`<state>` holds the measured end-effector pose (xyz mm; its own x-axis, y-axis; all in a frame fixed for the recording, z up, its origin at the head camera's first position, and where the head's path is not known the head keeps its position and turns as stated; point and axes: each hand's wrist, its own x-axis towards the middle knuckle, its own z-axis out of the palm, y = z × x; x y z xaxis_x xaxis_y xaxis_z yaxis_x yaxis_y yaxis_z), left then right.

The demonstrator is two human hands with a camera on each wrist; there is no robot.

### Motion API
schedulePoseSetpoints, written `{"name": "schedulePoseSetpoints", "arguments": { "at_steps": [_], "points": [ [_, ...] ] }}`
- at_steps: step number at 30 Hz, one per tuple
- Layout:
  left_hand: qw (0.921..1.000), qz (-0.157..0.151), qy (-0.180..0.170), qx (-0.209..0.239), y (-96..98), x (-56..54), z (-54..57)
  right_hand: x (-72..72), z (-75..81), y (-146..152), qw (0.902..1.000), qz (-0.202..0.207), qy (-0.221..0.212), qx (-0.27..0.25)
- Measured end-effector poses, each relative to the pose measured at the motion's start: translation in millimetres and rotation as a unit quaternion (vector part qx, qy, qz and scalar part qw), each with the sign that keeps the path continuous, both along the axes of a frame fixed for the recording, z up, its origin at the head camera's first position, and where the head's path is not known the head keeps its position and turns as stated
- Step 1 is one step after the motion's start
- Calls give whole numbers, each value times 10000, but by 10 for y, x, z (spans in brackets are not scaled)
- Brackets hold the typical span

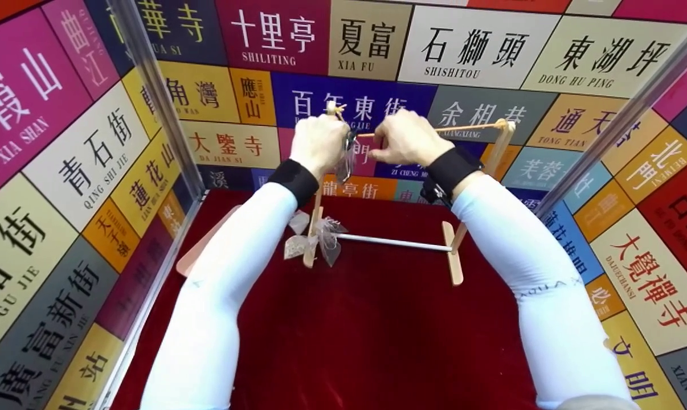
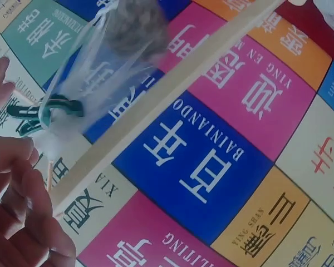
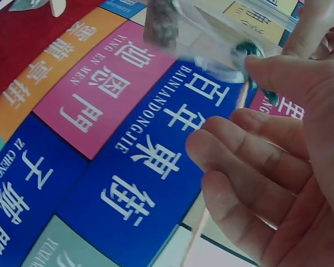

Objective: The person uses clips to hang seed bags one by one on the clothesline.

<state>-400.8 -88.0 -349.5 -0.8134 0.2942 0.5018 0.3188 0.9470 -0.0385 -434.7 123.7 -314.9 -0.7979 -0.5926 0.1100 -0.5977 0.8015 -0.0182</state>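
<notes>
Above the red worktop [image 1: 366, 330], a clear bag [image 1: 346, 162] with grey-brown contents hangs near the left post [image 1: 318, 200] of a light wooden stand, just under its orange cord [image 1: 469, 127]. A dark green tie [image 2: 61, 108] sits at the bag's neck, between the two hands. Left hand [image 1: 319, 142]: fingers bent, beside the post top and tie; cannot tell from these angles whether it pinches anything. Right hand [image 1: 409, 136]: fingers loosely bent and spread from the thumb, thumb tip at the tie, no firm hold seen. Cord runs to the top of the right post [image 1: 498, 151]; a white rod [image 1: 395, 242] joins the posts low down. Crumpled clear plastic [image 1: 329, 239] at the left foot. Pinkish board [image 1: 198, 250] partly behind the left arm.

Writing: wall panels [image 1: 483, 48] carry Chinese characters with romanised names. Legible: SHILITING, XIA FU, SHISHITOU, DONG HU PING, DA JIAN SI, QING SHI JIE; from the wrist views, BAINIANDONGJIE, YING EN MEN, ZI CHENG MEN. Right white sleeve [image 1: 548, 324] bears dark lettering, apparently "AQUA X", distorted by creases. Black bands [image 1: 294, 182] on both wrists.
</notes>
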Motion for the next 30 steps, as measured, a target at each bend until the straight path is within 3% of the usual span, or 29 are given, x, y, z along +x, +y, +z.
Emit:
{"name": "schedulePoseSetpoints", "arguments": {
  "at_steps": [4,9,13,18,22,26,30],
  "points": [
    [9994,-202,34,285,-72,35,-155,37,-145,113,9996,-52,-276,47],
    [9965,-333,-287,707,-261,63,-403,65,-326,277,9993,-26,-364,-7],
    [9926,-236,-645,996,-452,66,-622,82,-480,415,9984,-172,-528,-61],
    [9890,18,-1102,984,-705,96,-911,115,-712,572,9965,-324,-770,-77],
    [9852,80,-1407,980,-936,165,-1209,151,-890,690,9944,-454,-946,-159],
    [9784,180,-1733,1109,-1204,266,-1589,184,-1079,820,9924,-488,-1112,-208],
    [9745,288,-1772,1349,-1473,355,-1969,229,-1274,975,9899,-564,-1295,-107]
  ]
}}
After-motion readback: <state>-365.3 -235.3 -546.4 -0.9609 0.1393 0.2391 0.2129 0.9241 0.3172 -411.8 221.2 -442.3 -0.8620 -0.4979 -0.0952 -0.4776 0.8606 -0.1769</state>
